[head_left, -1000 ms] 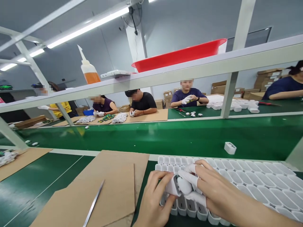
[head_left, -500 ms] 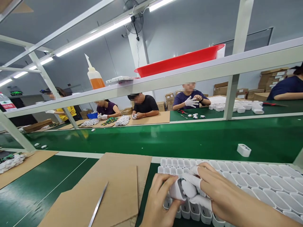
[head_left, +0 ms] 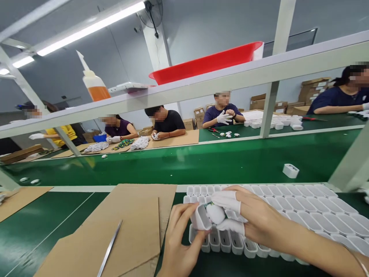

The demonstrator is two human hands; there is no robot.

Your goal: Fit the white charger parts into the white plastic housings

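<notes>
My left hand grips a small white plastic housing, thumb below and fingers above, its open side turned to the right. My right hand, with white finger cots on several fingers, pinches a rounded white part at the housing's mouth. A bit of green circuit board shows at that part's upper edge. Whether the part sits partly inside the housing I cannot tell. Below and behind both hands stand rows of open white housings, packed side by side; some are hidden by my right hand and forearm.
Cardboard sheets lie at the left with metal tweezers on them. One white housing rests on the green conveyor belt. A shelf rail crosses above, bearing a red tray and a glue bottle. Several co-workers sit opposite.
The view has shifted, turning slightly right. The housing's open mouth now faces me more, and the rounded part shows more plainly, a little apart from the housing's wall.
</notes>
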